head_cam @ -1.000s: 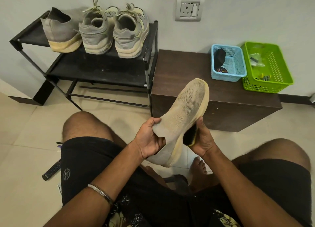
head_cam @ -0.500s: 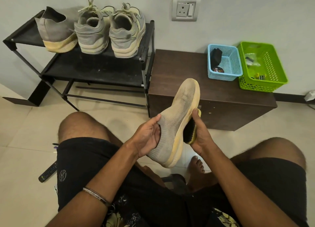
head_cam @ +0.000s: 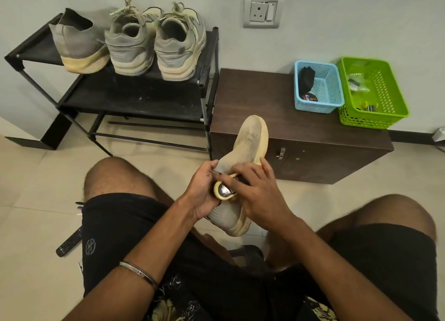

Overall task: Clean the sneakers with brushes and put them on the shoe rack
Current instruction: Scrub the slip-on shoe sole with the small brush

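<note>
My right hand (head_cam: pixel 258 193) lies over the brush (head_cam: pixel 225 190), fingers curled across its yellow-edged back and pressing it onto the upper of the sneaker (head_cam: pixel 243 161). My left hand (head_cam: pixel 204 190) grips the same sneaker from the nine o'clock side, thumb up near the collar, fingers wrapped under the heel part. The shoe is a pale knit slip-on with a yellowed sole, tilted so its toe points to twelve o'clock and its heel drops toward my lap. A thin metal bangle (head_cam: pixel 138 271) sits on my left wrist.

Out from the hands, at about two o'clock, a dark brown cabinet (head_cam: pixel 313 137) stands against the wall, with a blue basket (head_cam: pixel 320 87) and a green basket (head_cam: pixel 375 94) just beside each other on its top. The blue one holds a dark object; what is in the green one is too small to tell.

At about ten o'clock stands the black shoe rack (head_cam: pixel 134 96), touching the cabinet's side. On its top shelf sit three shoes, heels toward me: the matching slip-on (head_cam: pixel 77 43) at the far left, then a pair of laced grey sneakers (head_cam: pixel 154 43). A wall socket (head_cam: pixel 263 9) is at twelve o'clock. A remote control (head_cam: pixel 69 242) lies on the floor tiles at eight o'clock, beside my left thigh.
</note>
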